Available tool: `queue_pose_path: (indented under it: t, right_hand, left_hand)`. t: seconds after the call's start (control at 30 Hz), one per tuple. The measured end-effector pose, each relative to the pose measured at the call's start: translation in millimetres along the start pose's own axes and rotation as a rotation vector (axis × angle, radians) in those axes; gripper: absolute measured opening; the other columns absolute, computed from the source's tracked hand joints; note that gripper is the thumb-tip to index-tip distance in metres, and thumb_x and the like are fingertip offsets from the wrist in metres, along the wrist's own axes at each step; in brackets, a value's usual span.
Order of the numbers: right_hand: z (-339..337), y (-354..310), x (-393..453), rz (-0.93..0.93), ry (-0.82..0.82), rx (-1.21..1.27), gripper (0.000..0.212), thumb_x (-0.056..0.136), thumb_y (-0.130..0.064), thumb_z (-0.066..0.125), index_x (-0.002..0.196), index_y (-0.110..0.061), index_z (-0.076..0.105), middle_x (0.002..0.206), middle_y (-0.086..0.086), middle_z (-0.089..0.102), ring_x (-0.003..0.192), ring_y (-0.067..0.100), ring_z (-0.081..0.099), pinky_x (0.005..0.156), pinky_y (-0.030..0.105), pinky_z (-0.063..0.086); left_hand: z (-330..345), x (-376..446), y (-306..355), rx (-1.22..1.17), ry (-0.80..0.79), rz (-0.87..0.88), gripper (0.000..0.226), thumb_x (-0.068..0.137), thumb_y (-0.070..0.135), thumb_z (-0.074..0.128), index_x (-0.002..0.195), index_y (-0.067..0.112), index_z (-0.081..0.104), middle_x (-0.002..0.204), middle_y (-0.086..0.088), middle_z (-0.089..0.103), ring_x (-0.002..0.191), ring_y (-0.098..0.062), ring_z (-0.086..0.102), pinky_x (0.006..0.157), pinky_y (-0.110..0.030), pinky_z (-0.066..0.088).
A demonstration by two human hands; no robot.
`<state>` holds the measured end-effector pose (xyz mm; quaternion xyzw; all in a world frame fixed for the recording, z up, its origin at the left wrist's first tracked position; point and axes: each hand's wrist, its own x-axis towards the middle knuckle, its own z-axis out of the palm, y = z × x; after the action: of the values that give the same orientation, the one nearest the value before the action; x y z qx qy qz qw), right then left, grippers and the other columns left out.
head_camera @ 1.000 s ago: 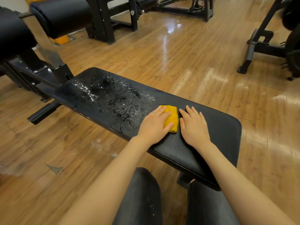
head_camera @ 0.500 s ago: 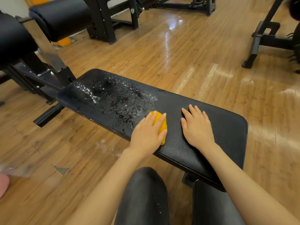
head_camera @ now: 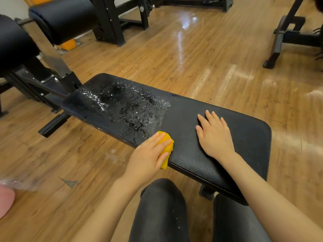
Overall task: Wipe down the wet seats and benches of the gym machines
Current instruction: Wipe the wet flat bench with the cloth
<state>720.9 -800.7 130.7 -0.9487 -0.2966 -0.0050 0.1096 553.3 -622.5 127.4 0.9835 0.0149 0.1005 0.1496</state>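
Observation:
A black padded bench [head_camera: 244,137] runs across the middle of the view. Its left half is covered in water droplets [head_camera: 125,105]; the right half looks dry. My left hand [head_camera: 148,158] presses a folded yellow cloth [head_camera: 167,144] with extended fingers on the bench's near edge, at the border of the wet patch. The cloth's lower end hangs over that edge. To its right, my right hand [head_camera: 215,137] lies flat on the dry pad, fingers spread, holding nothing.
Black roller pads [head_camera: 64,16] and a steel frame [head_camera: 57,67] stand at the bench's left end. More machine frames stand at the back [head_camera: 108,23] and right [head_camera: 283,41] on the wooden floor. My knees [head_camera: 160,206] are close to the bench. A pink object [head_camera: 5,201] lies bottom left.
My left hand has slid the yellow cloth left and toward the bench's near edge, away from my right hand. The right hand has stayed flat on the pad.

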Motion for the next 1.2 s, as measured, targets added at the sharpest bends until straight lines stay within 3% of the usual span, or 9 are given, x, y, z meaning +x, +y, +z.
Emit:
queue_pose_path:
  t: [0.13,0.23,0.33,0.47,0.6,0.7,0.87,0.93,1.2]
  right_hand:
    - [2,-1,1,0.005,0.0,-0.005,0.052,0.102,-0.041,0.026,0.151,-0.021,0.028,0.159,0.009,0.019,0.148,0.025,0.01,0.119,0.043,0.007]
    - [2,0,2,0.005,0.001,0.005,0.052,0.102,-0.041,0.027,0.151,-0.023,0.027,0.159,0.008,0.019,0.148,0.025,0.01,0.119,0.042,0.006]
    - [1,1,2,0.003,0.0,0.017,0.052,0.102,-0.041,0.027,0.151,-0.023,0.028,0.159,0.007,0.019,0.148,0.024,0.009,0.119,0.041,0.006]
    - [0,1,1,-0.002,0.002,0.017,0.052,0.102,-0.042,0.026,0.151,-0.023,0.028,0.159,0.007,0.019,0.148,0.024,0.009,0.119,0.04,0.006]
    - [-1,-2,1,0.004,-0.007,0.005,0.054,0.101,-0.045,0.027,0.151,-0.024,0.027,0.159,0.008,0.019,0.148,0.024,0.009,0.119,0.041,0.006]
    - [-3,-4,7,0.018,-0.038,0.007,0.054,0.101,-0.045,0.029,0.151,-0.025,0.027,0.16,0.009,0.018,0.148,0.027,0.008,0.119,0.044,0.005]
    - [1,-26,42,-0.006,-0.053,0.04,0.053,0.1,-0.044,0.031,0.151,-0.027,0.026,0.16,0.011,0.015,0.148,0.028,0.004,0.119,0.044,0.003]
    - [6,-31,46,-0.003,-0.034,0.033,0.053,0.1,-0.045,0.03,0.151,-0.029,0.026,0.16,0.01,0.014,0.149,0.026,0.005,0.12,0.043,0.003]
    - [8,-28,45,-0.006,-0.018,0.022,0.055,0.1,-0.046,0.027,0.152,-0.028,0.022,0.161,0.008,0.013,0.149,0.024,0.004,0.12,0.041,0.004]
  left_hand:
    - [-1,72,-8,0.085,-0.184,-0.042,0.05,0.102,0.043,0.03,0.147,0.025,0.037,0.158,-0.003,0.026,0.147,-0.019,0.021,0.118,-0.034,0.018]
    - [0,119,-9,0.139,-0.218,-0.067,0.047,0.104,0.034,0.034,0.15,0.027,0.029,0.161,-0.002,0.018,0.148,-0.017,0.014,0.117,-0.033,0.016]
    - [2,113,-8,0.116,-0.202,-0.068,0.048,0.102,0.037,0.035,0.149,0.026,0.033,0.16,-0.003,0.021,0.148,-0.018,0.016,0.117,-0.033,0.017]
    - [-5,40,-2,0.059,-0.071,-0.065,0.058,0.093,0.053,0.03,0.14,0.024,0.05,0.152,-0.003,0.039,0.143,-0.02,0.031,0.116,-0.036,0.025]
    - [-5,-16,-1,0.052,0.01,-0.109,0.046,0.096,0.04,0.039,0.135,0.021,0.055,0.145,-0.002,0.048,0.137,-0.02,0.041,0.114,-0.028,0.023]
    - [2,3,0,0.111,-0.009,-0.14,0.047,0.096,0.038,0.035,0.134,0.019,0.056,0.144,-0.005,0.049,0.135,-0.024,0.044,0.112,-0.032,0.029]
    - [2,79,-13,0.177,-0.117,-0.25,0.047,0.104,0.036,0.03,0.149,0.025,0.03,0.16,-0.001,0.019,0.148,-0.018,0.014,0.118,-0.033,0.013]
    - [1,93,-17,0.204,-0.127,-0.244,0.047,0.104,0.036,0.03,0.15,0.024,0.029,0.161,-0.001,0.017,0.148,-0.017,0.012,0.118,-0.033,0.013]
    - [-7,1,-3,0.15,-0.033,-0.201,0.05,0.095,0.039,0.035,0.135,0.017,0.056,0.144,-0.004,0.049,0.135,-0.022,0.044,0.113,-0.032,0.03]
